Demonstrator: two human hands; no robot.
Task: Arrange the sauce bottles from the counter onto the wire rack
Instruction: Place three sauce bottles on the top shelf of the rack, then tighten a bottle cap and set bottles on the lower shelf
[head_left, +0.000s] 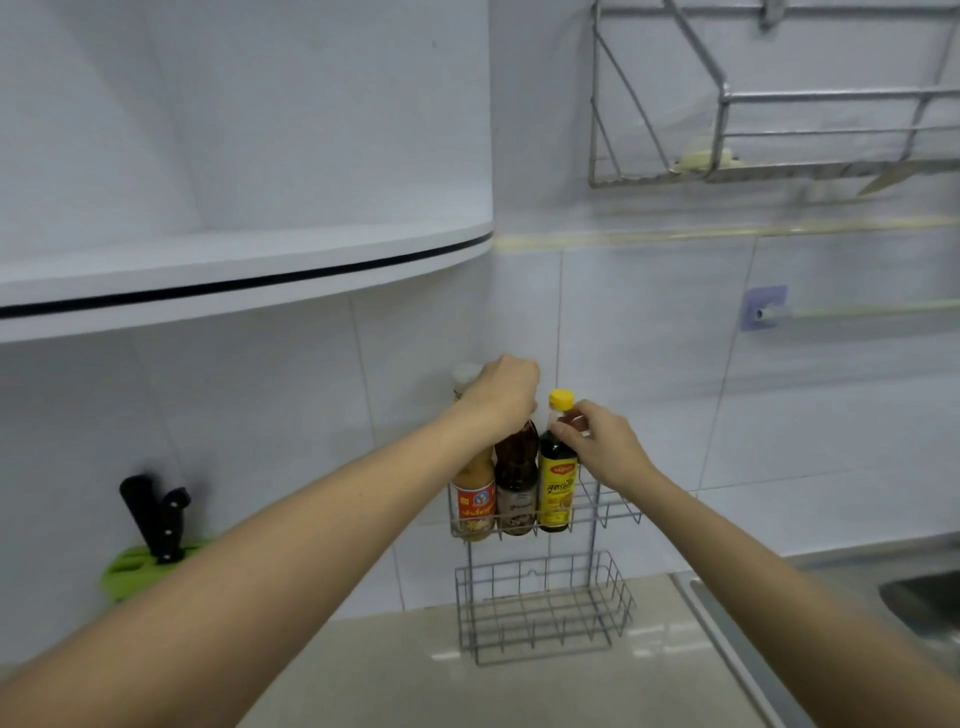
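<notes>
Head view shows your left hand (506, 392) with its grip clenched on the brown bottle (515, 480), your right hand (597, 441) pinching the yellow-capped bottle (557, 467), both standing in the rack (597, 512) beside the orange bottle (472, 493).

Three bottles stand side by side at the left end of the wire rack's (613, 512) upper tier. The left hand (506, 392) covers the top of the dark middle bottle (516, 480), seemingly gripping it; the right hand's (605, 441) fingertips (563, 427) pinch the yellow-capped bottle's (557, 478) neck. The lower basket (545, 608) rests on the worktop (415, 670)
</notes>
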